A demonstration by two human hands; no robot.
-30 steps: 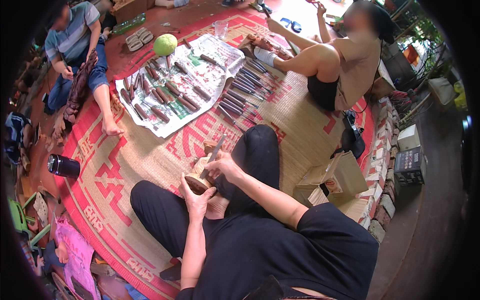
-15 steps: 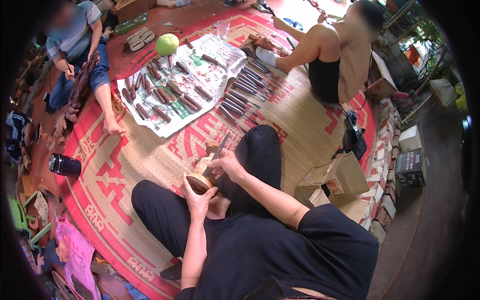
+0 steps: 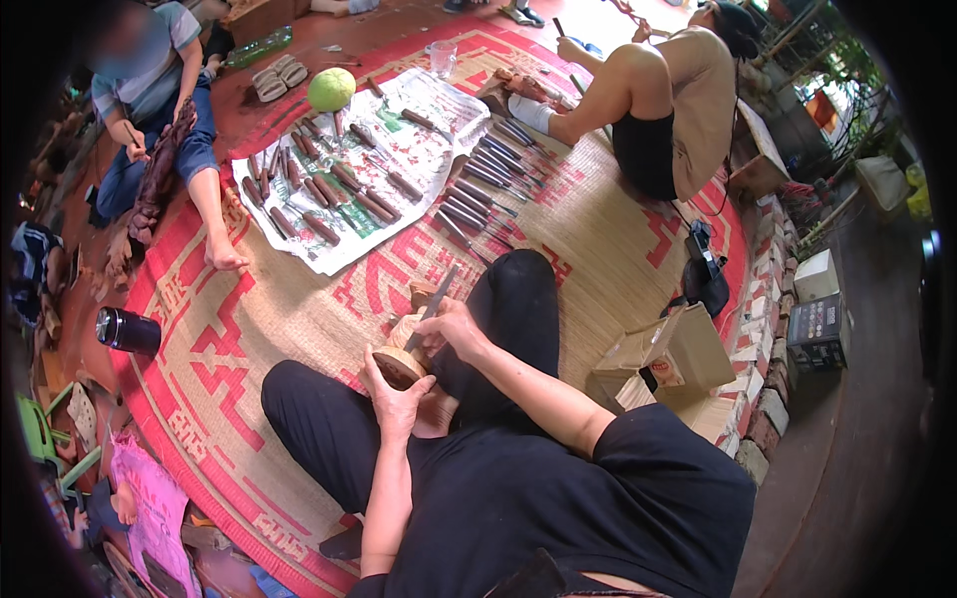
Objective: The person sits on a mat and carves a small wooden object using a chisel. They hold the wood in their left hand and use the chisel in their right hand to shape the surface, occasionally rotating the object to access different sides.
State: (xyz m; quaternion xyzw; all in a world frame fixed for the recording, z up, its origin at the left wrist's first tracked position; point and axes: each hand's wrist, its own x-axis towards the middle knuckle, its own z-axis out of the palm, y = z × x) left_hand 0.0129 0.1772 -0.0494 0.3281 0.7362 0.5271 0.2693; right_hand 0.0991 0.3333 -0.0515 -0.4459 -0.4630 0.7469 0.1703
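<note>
My left hand [image 3: 397, 401] is closed around the base of a pale wood carving [image 3: 401, 361]. Its round, brownish underside faces me, and its narrower far part points away over the mat. In my right hand [image 3: 455, 329] is a flat, dark metal chisel [image 3: 441, 291], gripped along its length. One end sticks up past my fingers, while the lower end rests against or very near the carving beside its base; the exact contact is too small to tell. Both hands are between my bent knees, above my bare foot [image 3: 437, 411].
A white cloth [image 3: 339, 254] ahead bears several wooden-handled tools; metal chisels [image 3: 488, 169] lie beside it. A green round fruit [image 3: 332, 90], glass mug [image 3: 443, 58], dark tumbler [image 3: 128, 330] and open carton [image 3: 668, 354] stand around. Two people sit working at far left and far right.
My hands, the chisel and the carving stay almost in place. The person at far right has leaned and raised a tool slightly.
</note>
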